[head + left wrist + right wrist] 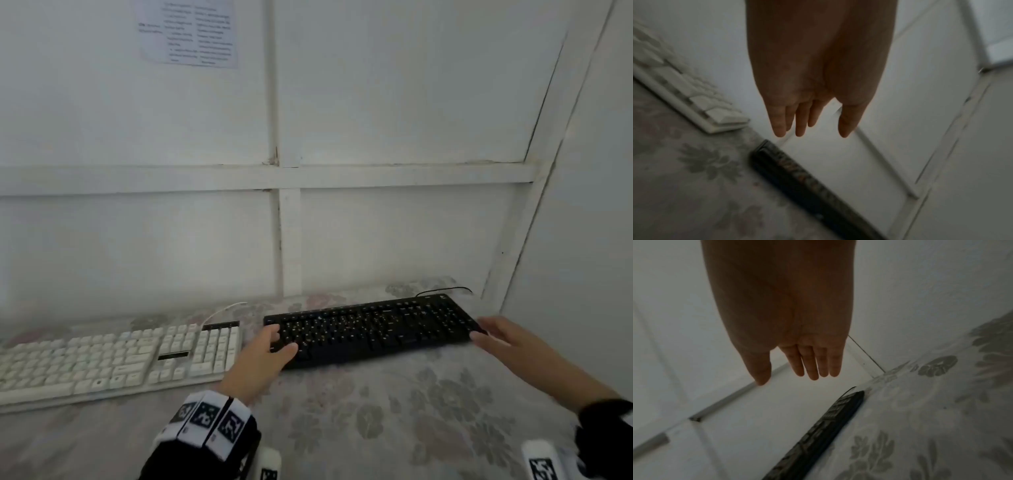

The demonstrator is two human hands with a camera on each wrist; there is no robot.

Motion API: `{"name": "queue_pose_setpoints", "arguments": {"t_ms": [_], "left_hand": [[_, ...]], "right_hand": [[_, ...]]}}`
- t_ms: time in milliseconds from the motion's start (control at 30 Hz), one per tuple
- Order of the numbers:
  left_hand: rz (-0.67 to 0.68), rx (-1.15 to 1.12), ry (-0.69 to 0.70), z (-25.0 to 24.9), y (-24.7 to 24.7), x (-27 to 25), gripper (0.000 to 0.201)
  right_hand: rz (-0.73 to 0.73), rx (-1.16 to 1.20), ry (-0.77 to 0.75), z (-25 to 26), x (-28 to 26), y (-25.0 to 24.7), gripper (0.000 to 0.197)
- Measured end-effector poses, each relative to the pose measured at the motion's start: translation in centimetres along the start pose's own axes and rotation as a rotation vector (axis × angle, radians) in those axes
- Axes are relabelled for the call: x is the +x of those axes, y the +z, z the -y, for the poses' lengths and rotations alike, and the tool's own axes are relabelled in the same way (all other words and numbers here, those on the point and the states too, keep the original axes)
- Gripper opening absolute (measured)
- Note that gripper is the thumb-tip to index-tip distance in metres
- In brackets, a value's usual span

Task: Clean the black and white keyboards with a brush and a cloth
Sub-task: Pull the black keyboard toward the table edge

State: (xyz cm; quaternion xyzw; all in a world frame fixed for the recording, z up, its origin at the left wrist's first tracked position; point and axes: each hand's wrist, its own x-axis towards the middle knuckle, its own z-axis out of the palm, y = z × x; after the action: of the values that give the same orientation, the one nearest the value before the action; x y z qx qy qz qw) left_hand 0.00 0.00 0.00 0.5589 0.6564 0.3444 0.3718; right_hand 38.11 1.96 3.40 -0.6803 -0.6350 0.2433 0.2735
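Both hands reach toward the black keyboard (373, 330) with nothing in them. At its left short end, the left hand (265, 353) has straight fingers (780, 123) held close together and the thumb set apart; in the head view the thumb and fingertips overlap that end's keys, but the left wrist view shows the hand in the air, above and apart from the keyboard's corner, so contact cannot be confirmed. At the right short end, the right hand (503, 337) is likewise spread flat, fingers (813, 368) straight and side by side, their tips just beside the edge. Long, flat and made of dark plastic with rows of small pale-lettered keys, the black keyboard lies on the right half of the table (428, 404), its long axis running left to right and angling slightly toward the back right corner. A thin black cable (445, 290) leaves its far right edge near the wall (394, 102). Just beside it on the left half lies the white keyboard (116, 359), with blocky, raised ivory keys, its long axis also left to right; its right end is close to the left hand. A thin white cable (222, 310) curves off its back edge. The table is covered in a pale cloth printed with grey and pink flowers. The wall behind is white panelling with raised strips, and a printed paper sheet (188, 32) hangs on it.
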Motion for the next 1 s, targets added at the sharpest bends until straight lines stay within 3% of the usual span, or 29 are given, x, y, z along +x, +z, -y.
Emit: {"name": "queue_pose_setpoints", "arguments": {"t_ms": [67, 200, 400, 467, 567, 600, 667, 733, 867, 1000], "left_hand": [[0.010, 0.062, -0.046, 0.1, 0.5, 1.2, 0.064], [0.030, 0.198, -0.096, 1.3, 1.0, 2.8, 0.054], [0.015, 0.191, -0.088, 1.8, 1.3, 4.0, 0.075], [0.014, 0.197, -0.112, 1.6, 1.3, 4.2, 0.076], [0.012, 0.210, -0.138, 1.3, 1.4, 4.3, 0.063], [0.018, 0.225, -0.150, 1.4, 1.4, 4.5, 0.062], [0.018, 0.265, -0.159, 1.0, 1.3, 4.4, 0.060], [0.025, 0.312, -0.164, 0.7, 1.2, 4.3, 0.061], [0.012, 0.337, -0.205, 0.6, 1.1, 4.1, 0.068], [-0.021, 0.318, -0.213, 0.7, 1.2, 3.5, 0.062]], "right_hand": [[0.004, -0.050, 0.013, -0.5, 1.5, -0.3, 0.052], [0.149, -0.113, 0.070, -0.7, 3.9, -0.5, 0.052], [0.216, -0.149, 0.119, -0.7, 6.0, -0.2, 0.058], [0.238, -0.111, 0.124, -1.1, 6.7, -0.2, 0.068], [0.257, -0.079, 0.111, -2.0, 8.0, 0.1, 0.099], [0.263, -0.077, 0.108, -2.5, 8.8, 0.3, 0.089], [0.248, -0.084, 0.100, -2.6, 9.2, 0.5, 0.051], [0.212, -0.135, 0.082, -3.0, 9.8, 0.7, 0.034], [0.205, -0.211, 0.092, -3.3, 10.4, 1.0, 0.034], [0.167, -0.307, 0.096, -3.6, 10.7, 1.3, 0.050]]}}
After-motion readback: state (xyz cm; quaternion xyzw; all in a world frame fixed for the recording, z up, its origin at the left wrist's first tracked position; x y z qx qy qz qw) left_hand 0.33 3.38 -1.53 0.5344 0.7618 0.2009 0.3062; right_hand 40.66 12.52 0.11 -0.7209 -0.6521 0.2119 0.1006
